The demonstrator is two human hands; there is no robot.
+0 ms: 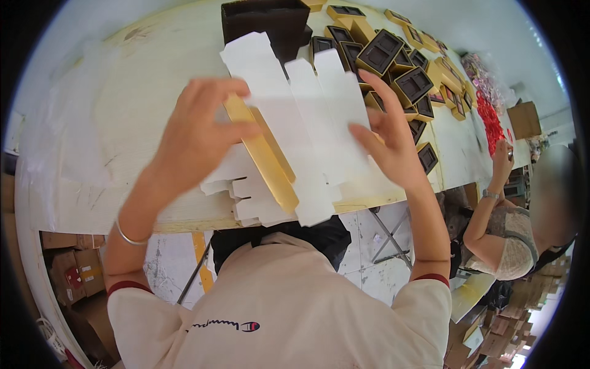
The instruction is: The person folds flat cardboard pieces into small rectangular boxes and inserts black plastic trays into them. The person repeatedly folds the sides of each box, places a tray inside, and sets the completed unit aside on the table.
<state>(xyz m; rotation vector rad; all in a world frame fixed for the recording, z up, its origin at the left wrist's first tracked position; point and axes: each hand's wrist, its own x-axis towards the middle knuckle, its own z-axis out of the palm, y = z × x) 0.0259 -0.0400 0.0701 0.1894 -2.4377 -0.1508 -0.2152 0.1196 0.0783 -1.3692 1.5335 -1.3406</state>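
An unfolded carton (301, 117), white on its inner face with a gold strip (270, 160) along its left side, lies slanted over the table in front of me. My left hand (206, 120) pinches that gold strip between thumb and fingers near its upper end. At the carton's right edge, my right hand (393, 135) has its thumb and fingers spread apart; whether the fingertips touch the card is hard to tell. More flat white card blanks (252, 203) lie partly under the carton, by the table's front edge. Both hands are slightly blurred.
A dark box (264, 24) stands behind the carton. Many gold boxes with black inserts (381, 52) are heaped at the back right. Farther right, a co-worker's hand (503, 161) is beside a red pile (488, 123). Cardboard boxes (77, 270) sit beneath the table at left.
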